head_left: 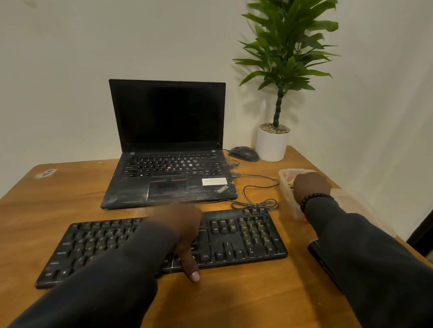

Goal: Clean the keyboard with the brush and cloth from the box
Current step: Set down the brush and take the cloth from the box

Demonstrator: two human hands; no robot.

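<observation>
A dusty black keyboard (243,239) lies across the wooden table in front of me. My left hand (183,227) rests on its middle, thumb reaching over the front edge and fingers over the far edge. A clear plastic box (286,191) stands at the right side of the table. My right hand (310,186) reaches down into it, and its fingers are hidden inside. I cannot make out the brush or the cloth; only something pale and reddish shows in the box.
An open black laptop (170,161) sits behind the keyboard, with cables (257,191) looping toward the box. A mouse (244,153) and a white potted plant (272,144) stand at the back right. A dark phone (317,256) lies under my right sleeve.
</observation>
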